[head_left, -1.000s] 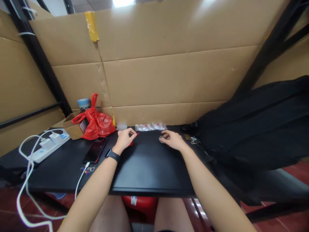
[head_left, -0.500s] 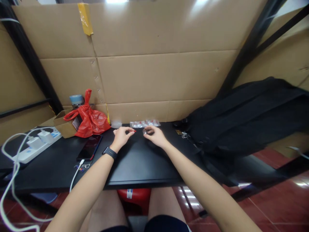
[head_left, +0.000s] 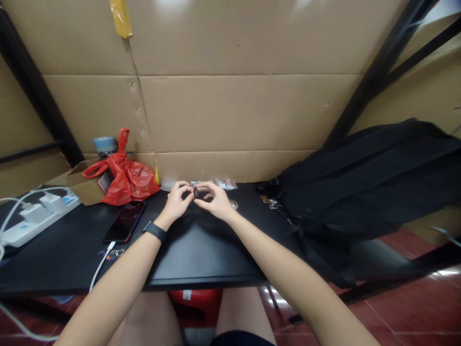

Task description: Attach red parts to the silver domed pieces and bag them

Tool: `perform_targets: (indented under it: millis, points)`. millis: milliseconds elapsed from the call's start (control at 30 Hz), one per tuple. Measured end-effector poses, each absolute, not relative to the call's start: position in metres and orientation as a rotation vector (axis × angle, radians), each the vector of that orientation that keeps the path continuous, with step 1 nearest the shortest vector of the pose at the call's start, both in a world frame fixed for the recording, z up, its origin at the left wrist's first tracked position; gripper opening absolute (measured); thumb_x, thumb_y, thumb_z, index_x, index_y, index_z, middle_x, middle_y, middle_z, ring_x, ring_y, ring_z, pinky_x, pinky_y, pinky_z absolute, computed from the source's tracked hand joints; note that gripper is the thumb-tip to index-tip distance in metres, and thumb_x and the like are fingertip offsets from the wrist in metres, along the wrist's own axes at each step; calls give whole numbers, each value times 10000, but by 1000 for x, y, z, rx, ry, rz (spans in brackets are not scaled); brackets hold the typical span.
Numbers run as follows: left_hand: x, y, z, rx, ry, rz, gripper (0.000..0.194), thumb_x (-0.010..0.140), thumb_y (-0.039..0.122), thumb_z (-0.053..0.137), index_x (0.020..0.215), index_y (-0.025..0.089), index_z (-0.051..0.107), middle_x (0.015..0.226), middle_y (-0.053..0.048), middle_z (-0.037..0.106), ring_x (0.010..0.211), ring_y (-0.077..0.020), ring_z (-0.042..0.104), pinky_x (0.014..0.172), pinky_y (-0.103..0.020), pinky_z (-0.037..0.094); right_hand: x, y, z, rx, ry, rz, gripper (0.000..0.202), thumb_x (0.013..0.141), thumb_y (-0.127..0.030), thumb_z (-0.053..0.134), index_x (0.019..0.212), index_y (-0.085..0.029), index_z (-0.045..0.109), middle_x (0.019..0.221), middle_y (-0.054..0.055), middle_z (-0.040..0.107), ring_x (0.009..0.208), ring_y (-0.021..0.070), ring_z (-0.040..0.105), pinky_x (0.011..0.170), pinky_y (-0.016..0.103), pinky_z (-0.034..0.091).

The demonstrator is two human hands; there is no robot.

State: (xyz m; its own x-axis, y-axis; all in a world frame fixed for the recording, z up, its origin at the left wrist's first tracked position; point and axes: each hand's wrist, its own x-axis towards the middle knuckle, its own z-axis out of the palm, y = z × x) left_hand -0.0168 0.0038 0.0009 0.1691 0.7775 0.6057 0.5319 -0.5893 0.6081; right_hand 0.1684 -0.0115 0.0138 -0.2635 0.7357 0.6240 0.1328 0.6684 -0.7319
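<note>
No words, brands or numbers could be read. Just left of the red bag (head_left: 131, 179), a pale label (head_left: 105, 182) at the carton (head_left: 84, 187) showed only smudged marks. Farther left of the bag, blue markings (head_left: 72, 197) on the white power strip (head_left: 19, 232) were illegible. Below and right of it, a white label (head_left: 187, 294) on a red object (head_left: 201, 305) was too blurred to read.
</note>
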Motion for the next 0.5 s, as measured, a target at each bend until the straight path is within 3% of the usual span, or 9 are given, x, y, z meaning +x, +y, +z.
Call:
perform_targets:
  millis: [367,500]
  points:
    - [-12,1,2,2168,1047,1380,115,886,296,631,905,199,689,1110,-80,581,1119,-223,578,1064,-390,422,173,-9,7,-672,-1735,803,376,735,-288,783,1077,-245,632,1173,75,691,1086,239,684,742,286,536]
    - [-12,-1,2,2211,1136,1412,79,859,263,644,870,200,689,1094,-72,586,1076,-219,594,1020,-382,455,173,-12,8,-691,-1705,847,395,718,-329,802,1062,-239,631,1164,81,689,1046,248,702,661,259,530]
